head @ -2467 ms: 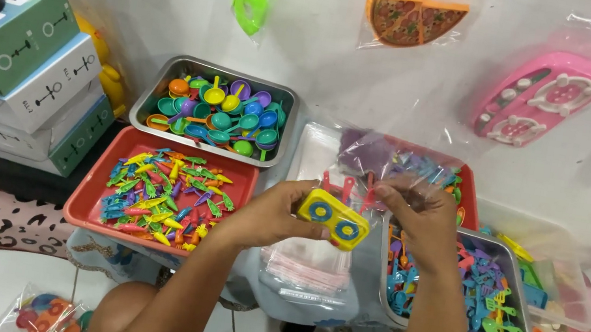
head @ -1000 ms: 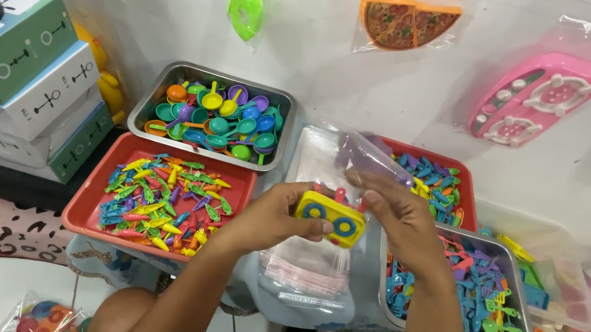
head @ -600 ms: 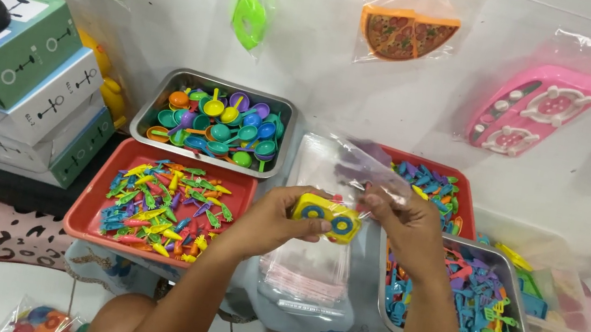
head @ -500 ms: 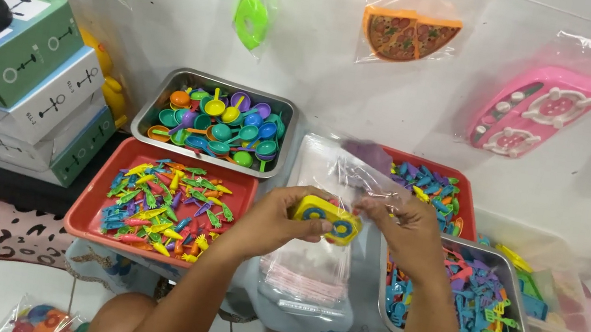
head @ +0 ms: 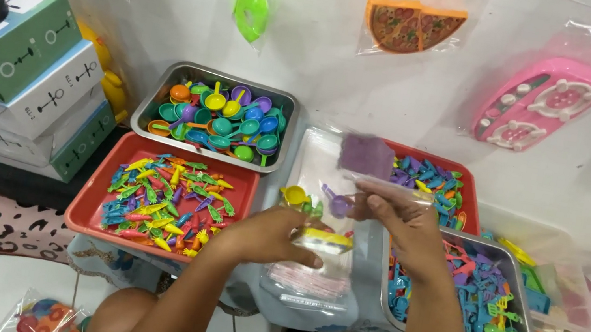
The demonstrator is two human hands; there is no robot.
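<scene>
The left hand [head: 263, 237] pinches a small yellow toy [head: 326, 239], lying flat, just below the clear bag [head: 359, 170] the right hand [head: 402, 224] holds up (mouth downward, apparently).

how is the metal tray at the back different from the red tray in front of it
The metal tray is silver steel with raised walls; the red tray is red plastic and shallower. The metal tray holds small toy pans and ladles, rounded in shape; the red tray holds thinner, flatter pieces lying in a loose heap. The metal tray sits nearer the wall, the red tray nearer the person. Both are rectangular and filled with small multicoloured plastic toys.
</scene>
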